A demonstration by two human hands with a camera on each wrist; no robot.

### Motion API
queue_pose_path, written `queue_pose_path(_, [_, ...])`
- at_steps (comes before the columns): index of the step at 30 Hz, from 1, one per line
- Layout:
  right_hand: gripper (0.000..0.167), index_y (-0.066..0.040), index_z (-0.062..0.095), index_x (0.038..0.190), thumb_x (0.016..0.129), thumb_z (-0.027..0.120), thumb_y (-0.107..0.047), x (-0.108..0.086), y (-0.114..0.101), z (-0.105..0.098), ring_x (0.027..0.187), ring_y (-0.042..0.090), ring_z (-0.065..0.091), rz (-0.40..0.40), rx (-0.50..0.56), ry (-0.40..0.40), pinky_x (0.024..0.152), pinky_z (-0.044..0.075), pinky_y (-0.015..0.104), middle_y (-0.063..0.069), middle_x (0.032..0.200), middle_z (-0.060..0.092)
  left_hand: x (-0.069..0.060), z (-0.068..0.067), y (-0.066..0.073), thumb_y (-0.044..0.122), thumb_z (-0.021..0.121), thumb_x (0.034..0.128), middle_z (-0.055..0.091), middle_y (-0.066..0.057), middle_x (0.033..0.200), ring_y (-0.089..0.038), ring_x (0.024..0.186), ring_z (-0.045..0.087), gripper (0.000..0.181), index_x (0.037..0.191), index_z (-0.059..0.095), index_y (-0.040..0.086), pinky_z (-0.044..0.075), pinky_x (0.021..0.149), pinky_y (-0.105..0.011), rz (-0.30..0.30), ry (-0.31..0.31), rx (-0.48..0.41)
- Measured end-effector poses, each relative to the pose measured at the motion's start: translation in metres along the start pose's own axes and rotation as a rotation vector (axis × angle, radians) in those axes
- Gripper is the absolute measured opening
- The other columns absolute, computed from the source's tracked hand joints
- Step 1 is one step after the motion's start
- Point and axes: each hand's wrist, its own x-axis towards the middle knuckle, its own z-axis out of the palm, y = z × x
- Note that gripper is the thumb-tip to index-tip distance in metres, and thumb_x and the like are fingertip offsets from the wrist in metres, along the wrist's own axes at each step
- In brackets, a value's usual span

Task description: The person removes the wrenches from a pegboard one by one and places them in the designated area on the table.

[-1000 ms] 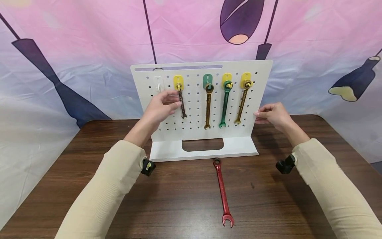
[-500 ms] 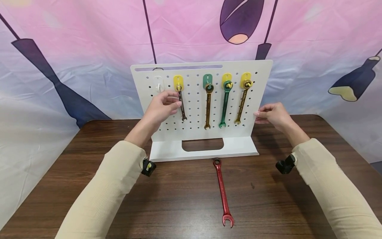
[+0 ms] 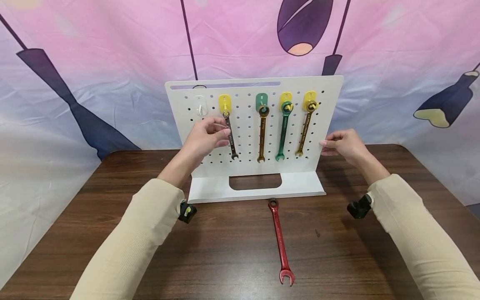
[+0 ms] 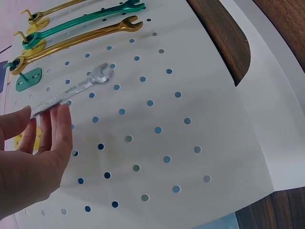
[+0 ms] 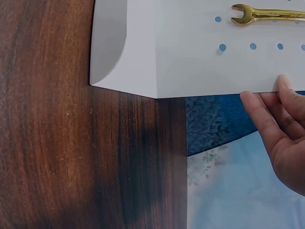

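My left hand [image 3: 208,135] pinches a silver wrench [image 4: 71,93] between thumb and fingers, in front of the white pegboard [image 3: 243,166]. The wrench's ring end is at the tip of a yellow hook [image 3: 225,104]; whether it still sits on the hook I cannot tell. Its open end points down. At the board's right edge my right hand [image 3: 343,146] grips the rim, with the thumb in front and fingers behind. Further right on the board hang a gold wrench [image 3: 261,137] on a green hook, a green wrench [image 3: 283,131] and another gold wrench [image 3: 304,131] on yellow hooks.
A red wrench [image 3: 279,241] lies on the dark wooden table [image 3: 225,250] before the board's base. At the board's upper left is a white hook [image 3: 200,106] with nothing hanging on it. Behind the table hangs a patterned cloth [image 3: 123,62].
My left hand has shifted slightly, and the silver wrench has moved lower and a little right, its ring sliding down and out toward the hook's tip. The right hand stays put.
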Motion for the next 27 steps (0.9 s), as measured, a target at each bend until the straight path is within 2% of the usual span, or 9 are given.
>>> queue_pose_path(9, [0.01, 0.011, 0.059, 0.088, 0.088, 0.057, 0.001, 0.0, 0.0, 0.0, 0.068, 0.018, 0.065, 0.001, -0.004, 0.003, 0.073, 0.058, 0.035, 0.006, 0.076, 0.061, -0.004, 0.001, -0.001, -0.001, 0.051, 0.0913, 0.053, -0.01, 0.095, -0.017, 0.082, 0.054, 0.019, 0.11, 0.047, -0.004, 0.056, 0.079, -0.03, 0.009, -0.011, -0.019])
queue_pose_path(16, [0.014, 0.013, 0.057, 0.092, 0.088, 0.057, 0.0, 0.001, 0.0, -0.001, 0.069, 0.017, 0.065, 0.009, -0.003, -0.014, 0.08, 0.055, 0.04, 0.005, 0.076, 0.061, -0.007, 0.0, 0.001, -0.001, 0.052, 0.0912, 0.053, -0.01, 0.092, -0.014, 0.074, 0.057, 0.02, 0.11, 0.047, -0.006, 0.057, 0.076, -0.03, 0.017, -0.018, -0.031])
queue_pose_path(27, [0.008, 0.009, 0.06, 0.085, 0.086, 0.06, 0.001, 0.002, 0.002, -0.001, 0.068, 0.018, 0.063, -0.012, 0.001, 0.001, 0.075, 0.057, 0.036, 0.006, 0.075, 0.06, -0.012, -0.002, 0.008, -0.001, 0.053, 0.0905, 0.053, -0.01, 0.087, -0.012, 0.066, 0.059, 0.02, 0.11, 0.049, -0.006, 0.057, 0.074, -0.029, 0.022, -0.023, -0.018])
